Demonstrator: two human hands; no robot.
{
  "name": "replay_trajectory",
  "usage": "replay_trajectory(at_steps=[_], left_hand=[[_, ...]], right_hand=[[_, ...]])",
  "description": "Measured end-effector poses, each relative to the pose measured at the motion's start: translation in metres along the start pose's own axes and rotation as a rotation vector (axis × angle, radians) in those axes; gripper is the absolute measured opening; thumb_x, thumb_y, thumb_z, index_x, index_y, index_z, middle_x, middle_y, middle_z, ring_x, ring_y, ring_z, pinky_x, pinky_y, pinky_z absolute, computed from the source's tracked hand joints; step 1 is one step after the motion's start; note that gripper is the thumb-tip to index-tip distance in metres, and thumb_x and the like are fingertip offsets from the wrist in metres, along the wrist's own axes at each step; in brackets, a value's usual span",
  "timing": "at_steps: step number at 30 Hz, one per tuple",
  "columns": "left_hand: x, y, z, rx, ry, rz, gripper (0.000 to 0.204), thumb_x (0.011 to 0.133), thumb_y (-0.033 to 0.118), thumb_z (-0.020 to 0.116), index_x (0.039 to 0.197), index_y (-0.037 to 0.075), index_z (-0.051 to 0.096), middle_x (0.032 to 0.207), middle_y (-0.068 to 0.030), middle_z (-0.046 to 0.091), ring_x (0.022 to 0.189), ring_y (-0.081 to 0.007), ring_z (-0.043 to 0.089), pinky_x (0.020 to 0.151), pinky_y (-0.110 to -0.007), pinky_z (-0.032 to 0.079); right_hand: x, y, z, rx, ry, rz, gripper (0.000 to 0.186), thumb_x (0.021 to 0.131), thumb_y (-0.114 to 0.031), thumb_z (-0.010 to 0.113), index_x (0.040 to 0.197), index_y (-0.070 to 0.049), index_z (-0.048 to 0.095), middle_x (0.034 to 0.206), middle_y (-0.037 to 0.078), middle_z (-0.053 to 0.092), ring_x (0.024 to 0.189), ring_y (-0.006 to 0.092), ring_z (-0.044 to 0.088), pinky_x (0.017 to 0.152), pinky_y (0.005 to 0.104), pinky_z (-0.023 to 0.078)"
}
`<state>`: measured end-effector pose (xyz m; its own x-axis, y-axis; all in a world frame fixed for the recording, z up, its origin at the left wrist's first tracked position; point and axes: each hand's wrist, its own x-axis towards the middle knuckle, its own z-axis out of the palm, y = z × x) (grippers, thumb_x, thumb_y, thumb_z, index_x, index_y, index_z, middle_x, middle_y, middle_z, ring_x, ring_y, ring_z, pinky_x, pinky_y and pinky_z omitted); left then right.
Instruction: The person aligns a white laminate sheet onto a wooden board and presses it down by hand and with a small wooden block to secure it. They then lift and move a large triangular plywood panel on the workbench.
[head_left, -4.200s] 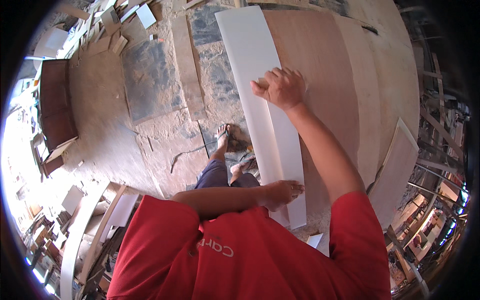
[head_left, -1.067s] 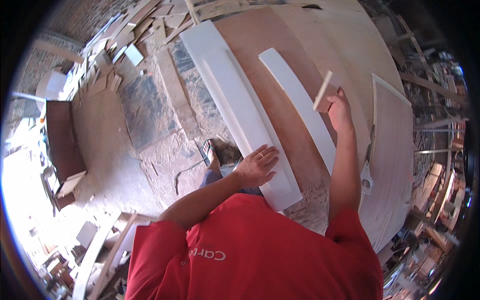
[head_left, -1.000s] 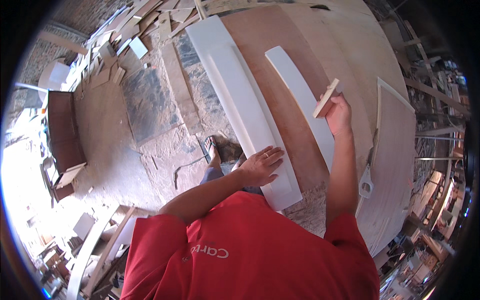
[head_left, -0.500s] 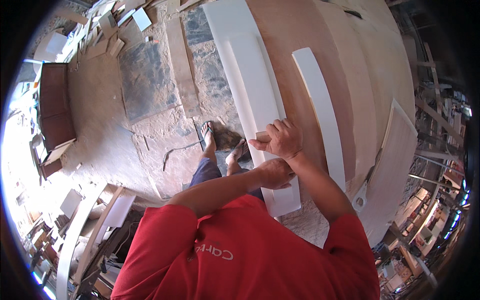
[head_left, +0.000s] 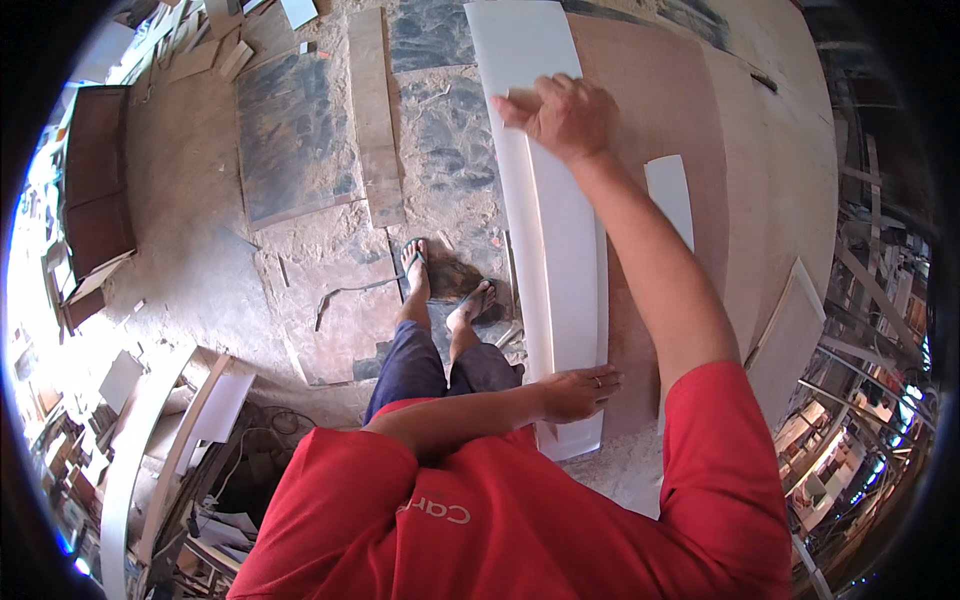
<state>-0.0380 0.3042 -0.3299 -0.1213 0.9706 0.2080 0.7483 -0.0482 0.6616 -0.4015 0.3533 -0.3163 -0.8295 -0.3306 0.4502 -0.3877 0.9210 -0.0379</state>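
A long white board [head_left: 570,270], with a raised lengthwise step, lies along the left edge of a brown wooden work surface [head_left: 655,90]. My right hand [head_left: 575,118], slightly blurred, is closed around a small tan block [head_left: 522,98] near the far part of the board. Only the block's end shows between thumb and fingers. Close to my body, my left hand [head_left: 582,393] rests flat across the board's near end, fingers stretched toward its right edge. A ring is on one finger. My right forearm partly covers a second, narrower white strip [head_left: 670,195] lying to the right.
A pale panel [head_left: 790,320] leans at the right side of the work surface. Sawdust and flat sheets [head_left: 300,150] cover the floor left of my feet. Wood offcuts [head_left: 195,60] lie at the far left, and a dark brown cabinet [head_left: 100,185] stands below them.
My right hand has moved far along the white board with the block. My left hand has opened flat and shifted slightly nearer. The view has shifted, so the board appears further right.
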Motion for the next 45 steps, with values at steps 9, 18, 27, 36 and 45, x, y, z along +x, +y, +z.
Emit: replay_trajectory(at_steps=[9, 18, 27, 36, 45], left_hand=[[0.005, -0.008, -0.001, -0.055, -0.047, -0.004, 0.045, 0.093, 0.034, 0.066, 0.126, 0.003, 0.069, 0.155, -0.0154, 0.048, 0.154, -0.0289, 0.031, 0.132, -0.044, 0.014], [0.002, -0.002, 0.003, -0.033, 0.022, 0.002, 0.043, 0.093, 0.031, 0.063, 0.126, 0.005, 0.069, 0.151, -0.0125, 0.053, 0.151, -0.0281, 0.037, 0.131, -0.044, 0.019], [-0.001, -0.005, 0.003, -0.135, 0.059, 0.062, 0.034, 0.094, 0.020, 0.057, 0.119, 0.002, 0.070, 0.150, -0.0147, 0.054, 0.151, -0.0303, 0.037, 0.132, -0.046, 0.017], [0.001, -0.006, -0.004, -0.175, 0.003, 0.044, 0.032, 0.092, 0.020, 0.058, 0.115, 0.001, 0.072, 0.147, -0.0154, 0.055, 0.151, -0.0325, 0.037, 0.131, -0.048, 0.019], [0.005, -0.002, 0.005, -0.027, -0.048, 0.085, 0.039, 0.092, 0.024, 0.062, 0.126, 0.005, 0.068, 0.149, -0.0151, 0.053, 0.151, -0.0317, 0.036, 0.132, -0.049, 0.015]], right_hand=[[-0.043, -0.017, -0.067, 0.082, -0.090, 0.016, 0.070, 0.079, -0.081, 0.065, 0.070, -0.011, 0.071, 0.072, 0.009, 0.068, 0.070, 0.0307, 0.068, 0.064, 0.0476, 0.055], [-0.156, -0.034, -0.086, 0.102, -0.156, 0.003, 0.066, 0.082, -0.075, 0.069, 0.063, -0.014, 0.054, 0.068, 0.007, 0.058, 0.064, 0.0278, 0.063, 0.054, 0.0404, 0.048], [0.053, 0.047, 0.010, -0.036, 0.187, -0.033, 0.066, 0.084, -0.076, 0.065, 0.061, -0.015, 0.057, 0.062, 0.006, 0.062, 0.060, 0.0284, 0.065, 0.056, 0.0439, 0.051], [-0.133, -0.042, -0.108, 0.200, -0.337, -0.188, 0.067, 0.080, -0.079, 0.067, 0.059, -0.017, 0.056, 0.064, 0.001, 0.054, 0.062, 0.0204, 0.056, 0.057, 0.0364, 0.042], [0.022, 0.022, 0.002, 0.044, 0.022, -0.097, 0.061, 0.085, -0.071, 0.068, 0.070, -0.012, 0.066, 0.070, 0.008, 0.067, 0.071, 0.0313, 0.069, 0.063, 0.0433, 0.055]])
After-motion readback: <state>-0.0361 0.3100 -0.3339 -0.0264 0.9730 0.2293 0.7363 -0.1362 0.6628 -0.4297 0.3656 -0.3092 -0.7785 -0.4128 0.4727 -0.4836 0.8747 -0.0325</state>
